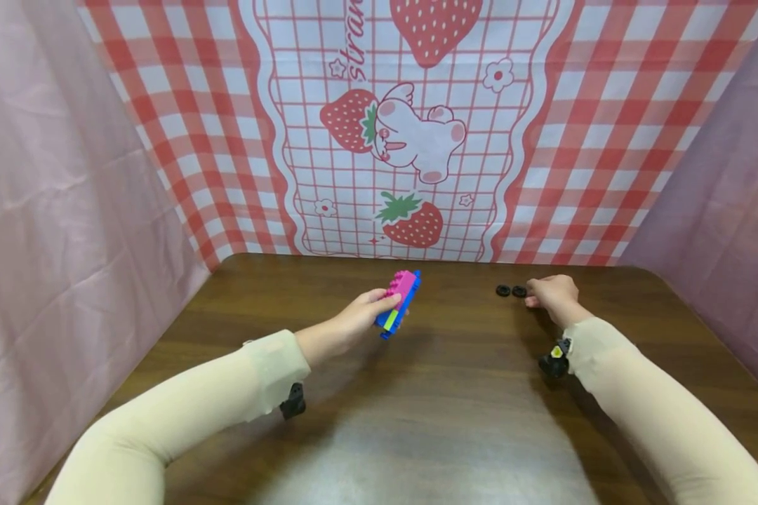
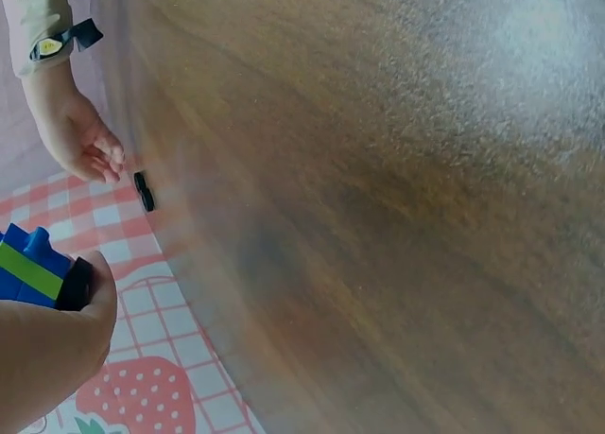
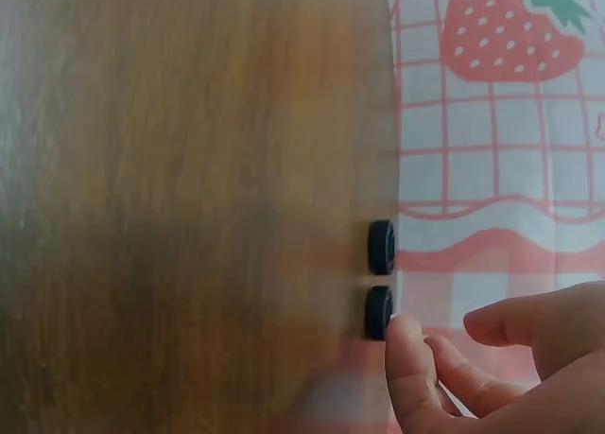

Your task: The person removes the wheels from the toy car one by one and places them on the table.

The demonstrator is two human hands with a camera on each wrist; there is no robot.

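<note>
Toy brick assembly (image 1: 401, 294) sits mid-scene over the far half of the wood-look table (image 1: 474, 393). Your left hand (image 1: 361, 314) has it clamped from the left, thumb across the face. Pink studded brick on the far end, blue along the right side, yellow-green strip toward the near end. The left wrist view also shows a black part (image 2: 76, 285) on it, by your fingers. Behind: strawberry-print cloth (image 1: 417, 147). Next right, well apart: two black toy wheels, left one (image 1: 502, 290) and right one (image 1: 519, 291), side by side at the table's far edge. Your right hand (image 1: 552, 293) is just right of them, thumb and index apart, nothing visible between. Index fingertip is at the right wheel; can't tell if touching.
</note>
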